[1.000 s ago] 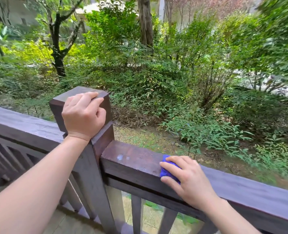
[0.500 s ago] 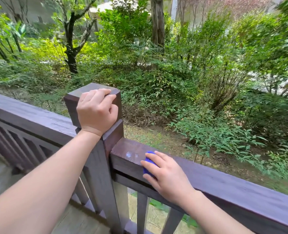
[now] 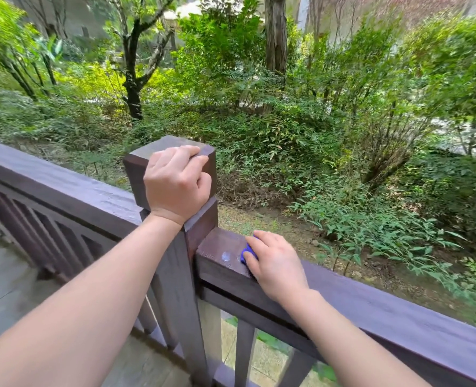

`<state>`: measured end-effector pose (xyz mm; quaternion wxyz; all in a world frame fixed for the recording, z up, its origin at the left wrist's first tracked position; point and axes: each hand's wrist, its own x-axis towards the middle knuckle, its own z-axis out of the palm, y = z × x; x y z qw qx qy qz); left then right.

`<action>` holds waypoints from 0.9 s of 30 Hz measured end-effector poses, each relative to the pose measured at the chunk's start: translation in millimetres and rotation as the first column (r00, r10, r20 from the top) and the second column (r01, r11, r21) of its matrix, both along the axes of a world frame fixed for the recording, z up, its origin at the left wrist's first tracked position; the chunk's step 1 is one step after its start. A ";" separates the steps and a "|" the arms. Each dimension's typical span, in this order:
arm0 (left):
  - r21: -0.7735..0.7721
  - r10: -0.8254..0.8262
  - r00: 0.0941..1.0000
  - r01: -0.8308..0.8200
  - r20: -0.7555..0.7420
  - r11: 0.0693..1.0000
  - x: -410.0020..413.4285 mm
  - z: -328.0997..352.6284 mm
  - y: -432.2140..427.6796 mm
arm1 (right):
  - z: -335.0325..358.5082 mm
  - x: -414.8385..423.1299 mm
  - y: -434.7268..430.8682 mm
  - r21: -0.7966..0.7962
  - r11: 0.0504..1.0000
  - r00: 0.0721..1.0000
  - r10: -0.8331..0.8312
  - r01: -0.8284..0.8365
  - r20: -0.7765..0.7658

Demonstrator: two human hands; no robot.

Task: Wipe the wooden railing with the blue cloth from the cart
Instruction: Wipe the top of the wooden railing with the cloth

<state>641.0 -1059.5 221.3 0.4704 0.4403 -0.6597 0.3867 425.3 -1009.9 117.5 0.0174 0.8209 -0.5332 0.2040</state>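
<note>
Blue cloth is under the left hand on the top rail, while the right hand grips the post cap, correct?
Not quite. The head view shows the hands swapped: the right hand presses the blue cloth on the top rail, and the left hand grips the post cap.

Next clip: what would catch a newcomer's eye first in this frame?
Two bare arms reach in from below. The left hand grips the top of the square wooden post, and the right hand presses a blue cloth onto the dark wooden railing just right of the post. Two pale spots sit on the rail beside the cloth, and dense green shrubs fill the background.
</note>
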 end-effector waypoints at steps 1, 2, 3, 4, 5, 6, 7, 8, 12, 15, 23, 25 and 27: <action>0.003 -0.001 1.000 0.001 0.000 1.000 0.2 0.5 0.0 | 0.2 9.1 4.5 -0.002 1.000 1.000 0.027 -0.027 -0.011; 0.003 0.000 1.000 0.000 0.000 1.000 0.5 0.5 -0.1 | -4.2 14.4 11.3 -0.010 0.997 0.996 0.083 -0.083 -0.027; 0.002 0.002 1.000 -0.002 0.001 1.000 0.9 0.1 -0.2 | -7.5 14.2 18.7 -0.011 0.988 0.988 0.152 -0.152 -0.033; 0.002 0.005 1.000 -0.005 0.003 1.000 0.9 -0.1 -0.5 | -10.0 9.0 19.7 -0.042 0.979 0.979 0.197 -0.199 -0.045; 0.005 0.007 1.000 -0.007 0.004 1.000 0.6 0.1 -0.6 | -5.8 2.2 15.1 -0.043 0.979 0.979 0.196 -0.198 -0.056; 0.008 0.007 1.000 -0.007 0.004 1.000 0.5 0.7 -0.8 | 1.1 -2.6 5.9 -0.022 0.989 0.988 0.148 -0.150 -0.050; 0.010 0.007 1.000 -0.007 0.004 1.000 0.7 1.2 -0.9 | 7.7 -5.8 -4.8 0.007 0.997 0.997 0.074 -0.074 -0.032; 0.011 0.008 1.000 -0.008 0.004 1.000 0.9 1.5 -0.9 | 8.3 -7.2 -12.7 0.048 0.999 1.000 -0.004 0.005 -0.006; -0.001 0.004 1.000 -0.004 0.003 1.000 2.1 -1.3 -3.9 | -8.1 10.9 14.1 -0.035 0.990 0.990 0.135 -0.136 -0.034; -0.012 0.005 1.000 -0.005 0.000 1.000 2.7 -2.1 -4.9 | -8.4 7.1 9.8 -0.046 0.968 0.965 0.240 -0.246 -0.102; -0.005 -0.001 1.000 0.001 0.008 1.000 3.1 -2.5 -4.7 | -16.0 27.1 27.2 -0.037 0.966 0.966 0.254 -0.255 -0.047; -0.006 0.000 1.000 0.000 0.008 1.000 3.6 -1.2 -4.7 | -14.4 21.6 18.7 -0.064 0.952 0.953 0.296 -0.300 -0.065; 0.005 0.003 1.000 -0.004 0.015 1.000 3.0 0.2 -3.0 | 0.3 25.2 -3.5 -0.033 0.989 0.989 0.148 -0.147 0.017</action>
